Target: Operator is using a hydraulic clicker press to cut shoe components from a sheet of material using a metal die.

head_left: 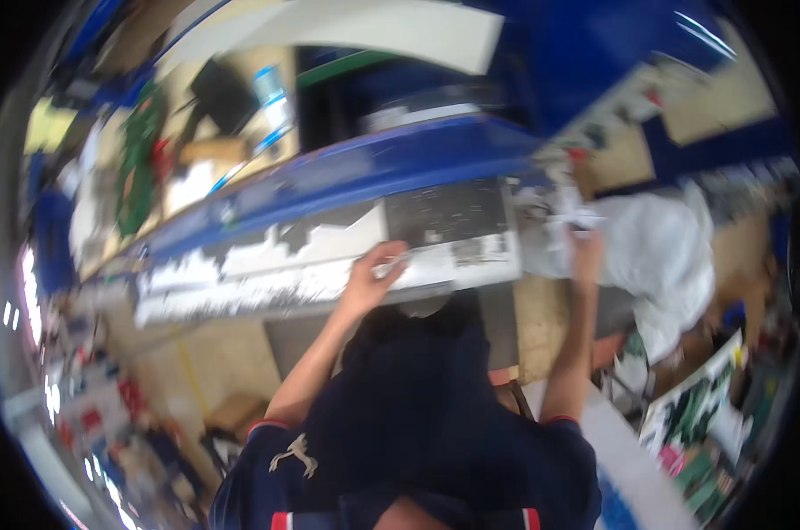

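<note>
My left hand (375,276) is over the long white strip-like surface of the bench, its fingers curled toward the thumb. Something small and pale may be between them, but blur hides what it is. Beyond that hand is a dark grey panel (448,210) with white flecks. Farther right, my right hand (587,256) reaches to a crumpled white scrap (578,215) at the bench's right end. Its fingers look closed there, with a small dark bit beside them, and what they grip is smeared. A large white plastic bag (656,252) lies right next to it.
A blue rail (364,168) runs along the bench's far side. Behind it at the left are a blue-labelled bottle (273,99), a green bundle (137,159) and a dark object (226,93). A white board (400,31) lies at the back. Mixed clutter is at lower right.
</note>
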Tool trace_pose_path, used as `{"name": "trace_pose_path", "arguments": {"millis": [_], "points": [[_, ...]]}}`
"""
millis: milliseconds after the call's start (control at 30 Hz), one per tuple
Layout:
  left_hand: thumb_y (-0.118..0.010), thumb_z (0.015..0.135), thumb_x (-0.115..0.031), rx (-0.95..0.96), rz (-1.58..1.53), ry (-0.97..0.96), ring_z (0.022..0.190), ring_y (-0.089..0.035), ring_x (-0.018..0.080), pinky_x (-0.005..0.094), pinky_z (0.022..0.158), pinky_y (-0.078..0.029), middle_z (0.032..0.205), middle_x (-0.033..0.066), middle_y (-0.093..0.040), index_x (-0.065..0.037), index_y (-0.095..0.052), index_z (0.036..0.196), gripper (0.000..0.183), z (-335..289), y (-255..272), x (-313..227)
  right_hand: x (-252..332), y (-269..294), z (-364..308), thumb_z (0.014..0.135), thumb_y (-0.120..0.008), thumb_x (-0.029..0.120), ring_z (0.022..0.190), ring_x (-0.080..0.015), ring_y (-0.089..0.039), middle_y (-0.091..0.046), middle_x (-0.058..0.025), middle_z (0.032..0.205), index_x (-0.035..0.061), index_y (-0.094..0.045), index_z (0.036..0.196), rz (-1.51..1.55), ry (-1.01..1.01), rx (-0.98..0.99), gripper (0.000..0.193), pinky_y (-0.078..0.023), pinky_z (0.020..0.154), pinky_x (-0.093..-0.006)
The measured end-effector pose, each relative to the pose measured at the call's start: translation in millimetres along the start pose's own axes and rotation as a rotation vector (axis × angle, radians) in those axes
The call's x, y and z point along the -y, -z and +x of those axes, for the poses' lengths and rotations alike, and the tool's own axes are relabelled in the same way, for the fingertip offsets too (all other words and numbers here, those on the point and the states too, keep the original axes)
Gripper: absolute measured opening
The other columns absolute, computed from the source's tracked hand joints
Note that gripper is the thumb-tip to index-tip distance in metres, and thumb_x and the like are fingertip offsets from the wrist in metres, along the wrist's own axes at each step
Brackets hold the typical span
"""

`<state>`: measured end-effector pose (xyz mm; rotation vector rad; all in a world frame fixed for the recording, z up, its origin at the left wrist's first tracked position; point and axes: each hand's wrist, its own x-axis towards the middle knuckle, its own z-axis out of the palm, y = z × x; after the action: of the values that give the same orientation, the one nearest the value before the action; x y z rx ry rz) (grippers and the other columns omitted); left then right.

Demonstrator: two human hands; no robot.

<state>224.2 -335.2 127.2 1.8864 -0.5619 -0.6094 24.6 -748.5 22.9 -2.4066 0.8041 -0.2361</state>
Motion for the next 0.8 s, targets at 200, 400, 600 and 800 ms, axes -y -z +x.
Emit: {"name": "trace_pose_path", "arguments": {"millis": [200,400,600,800], "points": [[-0.062,0.088,-0.016,-0.400,0.265,0.424,0.080,-0.068,0.0201,0.0329,0.075,-0.053,0.087,0.0126,-0.070,-0.005,-0.069,0.101,0.018,-75.0,61.4,85.5,-246.5,60.6,178.4,0.080,-0.073,0.040,0.105,-0.0292,-0.063,-0.066,-0.0207,0.112,-0.0060,-0.057,0.123,0.046,-0.211,0.204,0.066,-0.048,0.092,-0.0354],[-0.066,0.084,-0.026,-0.825,0.949,0.608,0.116,-0.053,0.0399,0.0435,0.095,-0.045,0.123,0.0226,-0.058,0.001,-0.060,0.118,0.043,-165.7,228.0,186.2,-175.2,17.7,148.2,0.092,-0.063,0.029,0.102,-0.0261,-0.065,-0.067,-0.0199,0.111,-0.0053,-0.063,0.116,0.057,-0.114,-0.011,0.042,-0.048,0.091,-0.0338],[-0.058,0.084,-0.048,-0.359,0.989,0.956,0.123,-0.049,0.0382,0.0481,0.113,-0.025,0.123,0.0241,-0.059,0.000,-0.065,0.111,0.055,-173.5,260.6,206.9,184.1,-77.0,-56.5,0.086,-0.063,0.006,0.092,-0.0215,-0.064,-0.067,-0.0115,0.103,0.0018,-0.062,0.113,0.443,0.032,0.287,0.027,-0.051,0.079,-0.0308],[-0.058,0.087,-0.037,-0.146,0.851,0.885,0.095,-0.065,0.0338,0.0438,0.093,-0.048,0.097,0.0204,-0.069,0.000,-0.070,0.094,0.039,-132.1,219.5,135.1,346.3,-182.0,-106.0,0.082,-0.069,0.019,0.106,-0.0373,-0.057,-0.061,-0.0197,0.112,0.0008,-0.057,0.118,-0.018,0.297,0.398,0.042,-0.047,0.090,-0.0423]]}}
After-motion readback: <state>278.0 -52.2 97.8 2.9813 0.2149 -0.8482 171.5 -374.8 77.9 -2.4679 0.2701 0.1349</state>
